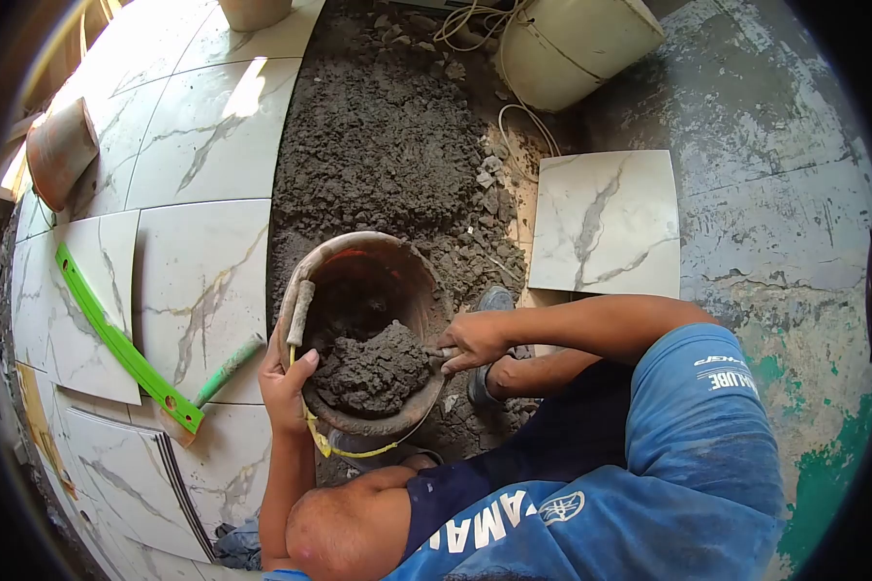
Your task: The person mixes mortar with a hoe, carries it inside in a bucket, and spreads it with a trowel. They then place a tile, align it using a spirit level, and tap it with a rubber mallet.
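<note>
**Mortar pan part-full; bed spread, one strip not yet tiled**

Nearest: the person squats low in a blue shirt, knees drawn up. Left hand point(286, 387) is closed over the near rim of the round pan point(358, 250), thumb inside, tipping it towards the body. Right hand point(475, 341) is fisted around the handle of a trowel point(443, 353). The blade is buried in the mortar, so its shape cannot be told.

Pan contents: one lump of damp grey mortar point(373, 373) lies against the lower wall. The upper wall is bare and only smeared. Judged: well under half a load is left. A yellow cord point(334, 447) loops under the pan.

To the left: laid marble-pattern tiles point(203, 281) run in rows up the floor, with a green level point(116, 334) and a green-handled mallet point(225, 373) lying on them.

Beyond the pan: a strip of dark mortar bed point(378, 145), heaped and clumpy, not screeded flat, with no tile on it. A loose tile point(606, 223) lies to its right on bare concrete floor point(775, 194).

Farthest: a white bucket point(572, 44) and cable at the top, a brown pot point(60, 150) at upper left.

Judgement: left side tiled; the middle strip has mortar but needs levelling and tiles; the right side is not begun.
</note>
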The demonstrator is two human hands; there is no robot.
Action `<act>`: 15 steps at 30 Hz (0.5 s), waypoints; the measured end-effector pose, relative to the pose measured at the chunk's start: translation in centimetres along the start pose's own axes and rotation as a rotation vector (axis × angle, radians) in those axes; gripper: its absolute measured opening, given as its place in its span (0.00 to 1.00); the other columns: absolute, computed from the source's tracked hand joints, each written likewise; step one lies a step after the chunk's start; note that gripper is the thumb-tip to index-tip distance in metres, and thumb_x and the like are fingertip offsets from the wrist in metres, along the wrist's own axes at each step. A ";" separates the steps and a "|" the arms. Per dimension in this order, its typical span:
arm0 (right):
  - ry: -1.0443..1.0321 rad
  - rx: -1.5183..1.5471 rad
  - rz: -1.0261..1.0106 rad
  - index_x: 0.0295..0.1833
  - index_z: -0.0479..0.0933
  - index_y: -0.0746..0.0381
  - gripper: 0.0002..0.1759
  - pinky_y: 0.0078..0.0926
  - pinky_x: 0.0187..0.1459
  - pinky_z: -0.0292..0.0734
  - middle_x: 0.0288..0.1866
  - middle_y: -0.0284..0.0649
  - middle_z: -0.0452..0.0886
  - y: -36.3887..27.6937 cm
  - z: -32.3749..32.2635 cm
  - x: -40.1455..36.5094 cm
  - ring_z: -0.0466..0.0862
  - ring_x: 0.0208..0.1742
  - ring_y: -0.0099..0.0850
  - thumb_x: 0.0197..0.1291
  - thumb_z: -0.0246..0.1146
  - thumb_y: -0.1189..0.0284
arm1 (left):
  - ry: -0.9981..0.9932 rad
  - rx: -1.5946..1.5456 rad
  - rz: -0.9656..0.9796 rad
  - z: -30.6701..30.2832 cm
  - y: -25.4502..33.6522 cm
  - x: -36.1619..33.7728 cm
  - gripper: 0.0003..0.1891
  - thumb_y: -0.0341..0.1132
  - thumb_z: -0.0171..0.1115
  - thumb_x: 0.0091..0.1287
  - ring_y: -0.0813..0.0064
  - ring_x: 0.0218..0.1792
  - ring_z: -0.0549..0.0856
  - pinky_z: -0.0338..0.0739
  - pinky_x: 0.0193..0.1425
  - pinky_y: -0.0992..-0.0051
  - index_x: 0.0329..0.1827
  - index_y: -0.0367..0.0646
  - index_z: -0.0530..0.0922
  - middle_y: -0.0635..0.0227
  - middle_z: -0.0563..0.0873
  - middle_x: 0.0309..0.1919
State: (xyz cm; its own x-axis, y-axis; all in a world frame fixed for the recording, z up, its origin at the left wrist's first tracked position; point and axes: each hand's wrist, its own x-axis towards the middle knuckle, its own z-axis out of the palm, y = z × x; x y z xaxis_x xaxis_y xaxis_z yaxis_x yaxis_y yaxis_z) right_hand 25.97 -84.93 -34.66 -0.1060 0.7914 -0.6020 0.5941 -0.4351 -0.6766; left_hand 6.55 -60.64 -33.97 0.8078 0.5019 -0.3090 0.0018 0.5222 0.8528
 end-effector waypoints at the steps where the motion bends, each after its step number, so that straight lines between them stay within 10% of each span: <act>1: 0.010 -0.004 -0.004 0.37 0.76 0.68 0.26 0.46 0.34 0.74 0.28 0.56 0.80 0.3 -0.7 -0.4 0.80 0.32 0.56 0.62 0.64 0.51 | -0.005 0.006 0.009 -0.6 -0.2 -0.3 0.35 0.27 0.63 0.54 0.69 0.62 0.77 0.64 0.71 0.71 0.69 0.29 0.68 0.58 0.78 0.62; 8: 0.079 0.034 0.092 0.36 0.75 0.68 0.25 0.38 0.31 0.72 0.24 0.46 0.77 1.9 -6.0 -6.0 0.76 0.25 0.39 0.63 0.64 0.53 | 0.092 -0.215 -0.034 -2.8 -1.1 -3.5 0.31 0.26 0.60 0.57 0.70 0.47 0.84 0.80 0.53 0.73 0.68 0.30 0.68 0.58 0.82 0.51; 15: 0.354 0.207 0.395 0.33 0.76 0.66 0.19 0.27 0.25 0.70 0.18 0.36 0.75 1.2 -13.1 -14.7 0.73 0.20 0.23 0.65 0.63 0.59 | 0.163 -0.179 -0.048 -5.6 -2.5 -5.8 0.33 0.27 0.61 0.56 0.70 0.49 0.83 0.78 0.56 0.72 0.68 0.31 0.68 0.58 0.81 0.53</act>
State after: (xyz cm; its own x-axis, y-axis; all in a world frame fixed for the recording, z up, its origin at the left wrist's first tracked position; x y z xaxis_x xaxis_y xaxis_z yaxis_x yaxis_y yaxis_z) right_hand 38.70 -91.46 -21.08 0.3877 0.6318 -0.6712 0.3621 -0.7740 -0.5194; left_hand -1.46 -61.00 -36.66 0.7034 0.5709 -0.4233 -0.0787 0.6546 0.7519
